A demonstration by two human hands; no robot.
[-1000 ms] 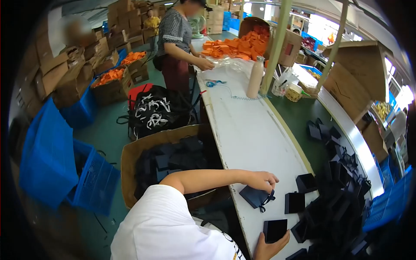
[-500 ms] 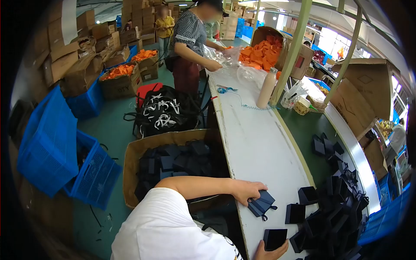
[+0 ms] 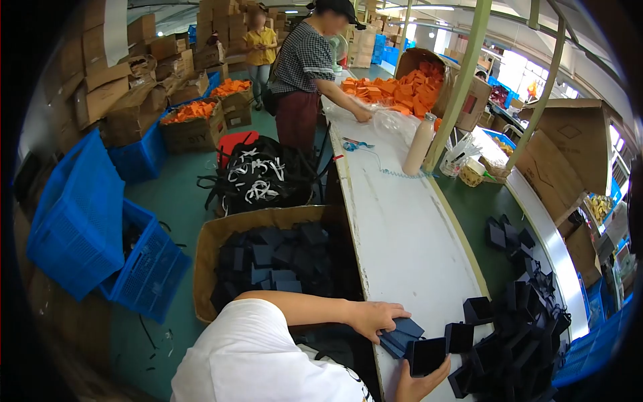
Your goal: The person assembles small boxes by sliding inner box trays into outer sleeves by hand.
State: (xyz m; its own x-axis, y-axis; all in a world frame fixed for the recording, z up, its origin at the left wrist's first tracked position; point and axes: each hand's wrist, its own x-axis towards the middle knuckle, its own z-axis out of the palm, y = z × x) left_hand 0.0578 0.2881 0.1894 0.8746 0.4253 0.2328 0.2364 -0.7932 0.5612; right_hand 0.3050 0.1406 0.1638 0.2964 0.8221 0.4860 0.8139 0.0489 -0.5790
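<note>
My left hand (image 3: 376, 321) is closed over a few small navy boxes (image 3: 406, 329) lying side by side at the near edge of the white table. In my right hand (image 3: 423, 383) is another navy box (image 3: 427, 356), its open black inside facing up. This box touches or nearly touches the ones under my left hand; the exact contact is hidden. Just right of it stands an open dark box (image 3: 459, 337), with a second open box (image 3: 477, 310) behind.
A heap of dark boxes (image 3: 516, 348) lies to the right. On my left, a carton (image 3: 201, 268) holds many navy boxes. Farther along the table (image 3: 402, 248) are scissors (image 3: 358, 143), a bottle (image 3: 418, 146) and orange pieces (image 3: 402, 90), where a person (image 3: 305, 60) stands.
My right hand has lifted its box up the table to beside the boxes under my left hand. The co-worker has leaned and reached over the plastic. The view has shifted slightly.
</note>
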